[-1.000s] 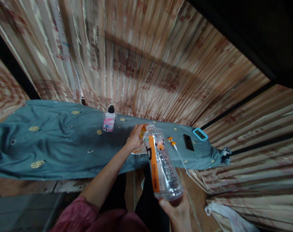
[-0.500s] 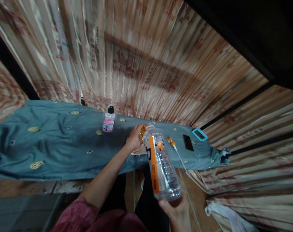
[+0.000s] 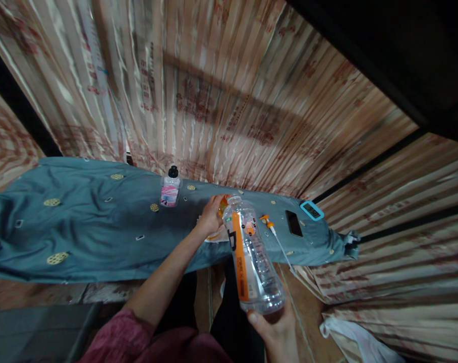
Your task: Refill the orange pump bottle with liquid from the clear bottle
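Gripped from below, the clear plastic bottle (image 3: 251, 257) sits in the right hand (image 3: 276, 335), fingers curled around its base at about 6 o'clock in view, thumb pressed on the near wall. That bottle leans away toward 11 o'clock, orange-striped label facing up, its open neck right beside the left hand (image 3: 210, 217). Over there the left hand closes on a small orange thing (image 3: 223, 204) at the bottle's mouth; what it is I cannot tell, it's mostly hidden. Beneath both lies a blue-grey cloth (image 3: 85, 227) dotted with gold patches, spread over a long surface running from 9 o'clock to 3 o'clock. On it, at 12 o'clock from the left hand, stands a small bottle with a pink label and black cap (image 3: 170, 187); out toward 3 o'clock lie a dark phone (image 3: 294, 223) and a blue-framed device (image 3: 311, 210). Striped, shiny printed sheeting (image 3: 221, 91) covers the wall behind. Left forearm stretches straight out, magenta sleeve (image 3: 115, 338) at the elbow; right wrist bends upward.
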Action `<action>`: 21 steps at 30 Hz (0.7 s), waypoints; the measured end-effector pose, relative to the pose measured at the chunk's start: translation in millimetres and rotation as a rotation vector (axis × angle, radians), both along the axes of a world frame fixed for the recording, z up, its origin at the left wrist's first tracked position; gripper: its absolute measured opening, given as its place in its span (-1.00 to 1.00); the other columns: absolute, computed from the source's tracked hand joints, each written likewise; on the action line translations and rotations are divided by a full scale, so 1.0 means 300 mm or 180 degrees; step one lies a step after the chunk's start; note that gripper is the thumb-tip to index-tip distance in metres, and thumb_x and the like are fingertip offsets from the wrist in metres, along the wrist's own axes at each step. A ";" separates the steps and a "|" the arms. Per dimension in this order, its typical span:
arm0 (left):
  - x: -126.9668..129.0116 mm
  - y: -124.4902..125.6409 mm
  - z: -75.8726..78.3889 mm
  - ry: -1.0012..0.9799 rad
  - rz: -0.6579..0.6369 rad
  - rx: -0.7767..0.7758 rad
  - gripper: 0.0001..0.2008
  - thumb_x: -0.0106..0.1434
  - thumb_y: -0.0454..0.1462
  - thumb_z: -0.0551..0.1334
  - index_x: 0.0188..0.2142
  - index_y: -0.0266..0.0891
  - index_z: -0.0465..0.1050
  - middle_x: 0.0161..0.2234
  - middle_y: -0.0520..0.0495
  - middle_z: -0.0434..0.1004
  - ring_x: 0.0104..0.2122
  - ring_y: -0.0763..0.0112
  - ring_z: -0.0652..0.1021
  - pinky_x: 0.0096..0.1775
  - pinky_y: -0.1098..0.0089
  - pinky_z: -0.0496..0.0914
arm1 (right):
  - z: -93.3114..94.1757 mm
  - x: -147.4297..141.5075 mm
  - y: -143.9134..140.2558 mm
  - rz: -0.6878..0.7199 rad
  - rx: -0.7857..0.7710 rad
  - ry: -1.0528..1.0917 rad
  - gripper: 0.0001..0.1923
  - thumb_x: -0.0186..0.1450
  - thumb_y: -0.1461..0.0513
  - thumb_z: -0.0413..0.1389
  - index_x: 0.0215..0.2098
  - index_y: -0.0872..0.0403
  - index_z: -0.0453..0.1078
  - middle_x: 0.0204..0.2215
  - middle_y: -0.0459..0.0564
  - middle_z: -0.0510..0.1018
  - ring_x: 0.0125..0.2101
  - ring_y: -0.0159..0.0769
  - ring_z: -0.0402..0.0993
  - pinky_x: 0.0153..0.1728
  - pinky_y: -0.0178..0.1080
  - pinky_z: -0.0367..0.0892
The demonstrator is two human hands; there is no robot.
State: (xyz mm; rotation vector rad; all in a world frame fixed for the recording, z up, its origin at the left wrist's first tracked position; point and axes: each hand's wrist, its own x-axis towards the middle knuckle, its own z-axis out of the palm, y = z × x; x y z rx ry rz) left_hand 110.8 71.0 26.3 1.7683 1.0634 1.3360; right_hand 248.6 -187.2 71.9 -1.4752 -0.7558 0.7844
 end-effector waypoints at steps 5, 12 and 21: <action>-0.004 -0.002 0.000 0.0034 -0.0002 -0.0004 -0.33 -0.05 -0.43 0.34 0.12 -0.18 0.42 0.00 -0.14 0.50 0.02 0.06 0.54 0.12 0.09 0.45 | -0.018 0.009 -0.001 0.0018 -0.0023 0.0007 -0.05 -0.16 0.03 0.53 0.14 0.05 0.34 -0.08 0.09 0.70 -0.11 0.01 0.66 -0.11 -0.11 0.54; -0.002 -0.001 -0.001 0.0168 0.0034 -0.0001 -0.33 -0.04 -0.43 0.34 0.13 -0.21 0.40 0.00 -0.16 0.48 0.01 0.07 0.55 0.11 0.10 0.46 | -0.004 0.007 -0.001 0.0032 -0.0041 -0.0045 -0.05 -0.15 0.03 0.53 0.15 0.07 0.34 -0.12 0.07 0.71 -0.16 -0.02 0.68 -0.14 -0.14 0.54; 0.001 0.002 -0.007 0.0100 0.0047 0.0043 -0.34 -0.04 -0.40 0.36 0.12 -0.19 0.41 0.00 -0.14 0.50 0.00 0.08 0.56 0.11 0.09 0.46 | -0.028 0.012 -0.004 0.0036 0.0037 -0.0124 -0.08 -0.11 0.00 0.52 0.15 0.05 0.34 -0.10 0.07 0.71 -0.16 -0.03 0.68 -0.15 -0.14 0.56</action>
